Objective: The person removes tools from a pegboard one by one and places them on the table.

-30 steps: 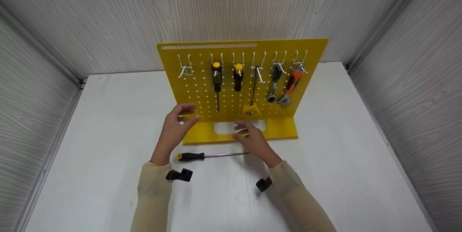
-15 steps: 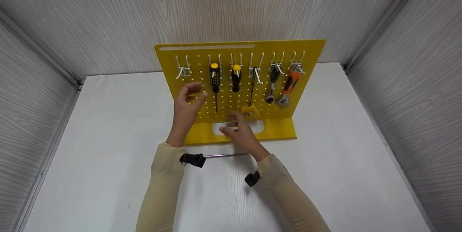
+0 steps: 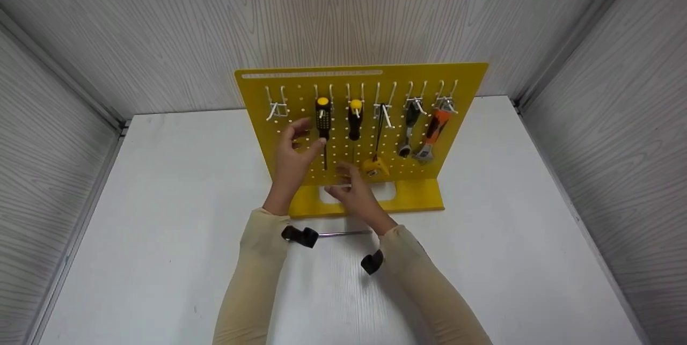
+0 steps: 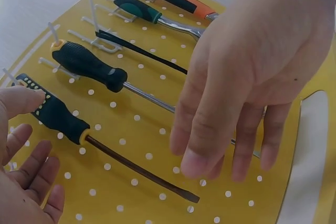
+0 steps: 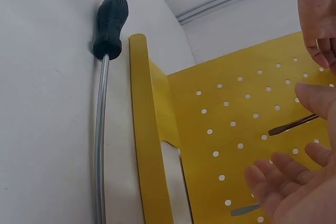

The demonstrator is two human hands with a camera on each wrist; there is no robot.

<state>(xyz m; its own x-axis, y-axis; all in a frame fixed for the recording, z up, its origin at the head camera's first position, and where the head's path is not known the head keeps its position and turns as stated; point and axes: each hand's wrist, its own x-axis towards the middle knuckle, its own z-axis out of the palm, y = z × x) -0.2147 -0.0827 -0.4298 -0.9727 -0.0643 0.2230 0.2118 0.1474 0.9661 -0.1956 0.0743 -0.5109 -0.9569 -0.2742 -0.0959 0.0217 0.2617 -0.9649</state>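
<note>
My left hand (image 3: 294,160) is at the left part of the yellow pegboard (image 3: 257,87), its fingers loosely bent. Its thumb overlaps the handle of the leftmost hanging screwdriver (image 4: 58,109) in the left wrist view; whether it touches is unclear. My right hand (image 3: 360,200) holds nothing, with fingers spread loosely before the lower board. Its fingers lie near the tip of a second hanging screwdriver (image 3: 355,119) and a yellow tape measure (image 3: 375,167). A loose screwdriver (image 5: 111,22) lies on the table before the board; my left wrist hides its handle in the head view.
A bare white hook (image 3: 277,110) is at the board's far left. To the right hang a dark-handled ratchet wrench (image 3: 412,114) and an orange-handled adjustable wrench (image 3: 439,122). The board's yellow base (image 3: 418,195) stands on the white table (image 3: 161,227).
My left hand has risen and moved right, from the board's lower left edge to the leftmost screwdriver. My right hand has shifted slightly left and up. The hanging tools stay in place.
</note>
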